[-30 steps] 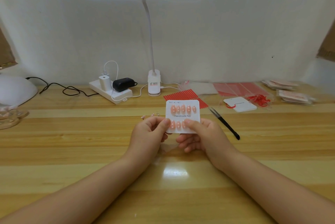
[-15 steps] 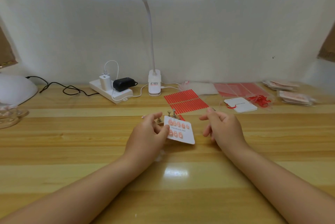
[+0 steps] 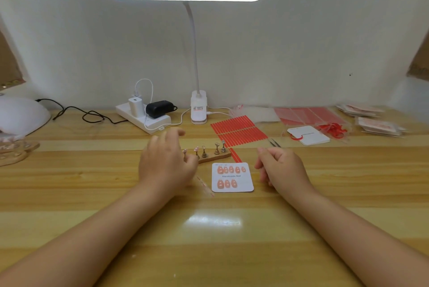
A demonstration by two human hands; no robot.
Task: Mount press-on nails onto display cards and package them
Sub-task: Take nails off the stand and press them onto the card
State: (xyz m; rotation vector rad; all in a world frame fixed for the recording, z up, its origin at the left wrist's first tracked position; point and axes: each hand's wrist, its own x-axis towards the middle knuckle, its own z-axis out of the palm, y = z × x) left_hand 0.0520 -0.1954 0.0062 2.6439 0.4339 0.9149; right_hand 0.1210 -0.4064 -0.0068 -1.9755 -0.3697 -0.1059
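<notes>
The display card (image 3: 232, 177) lies flat on the bench (image 3: 92, 193) between your hands, touched by neither. It carries five press-on nails in its upper row and three in its lower, so two places at lower right appear unfilled. Just behind it stands the wooden nail stand (image 3: 214, 156), its upright pegs holding what look like the remaining nails within easy reach. Your left hand (image 3: 166, 161) hovers at the stand's left end, fingers loosely spread and gripping nothing visible, probably placed to take a nail from a peg. Your right hand (image 3: 282, 167) hangs beside the card's right edge with fingers gently curled; it holds nothing visible. The tweezers (image 3: 275, 143) lie just beyond it, beside the red adhesive strips (image 3: 239, 130), both close to the card for mounting. Finished packets (image 3: 378, 124) are stacked well apart at far right, clear of the working area.
</notes>
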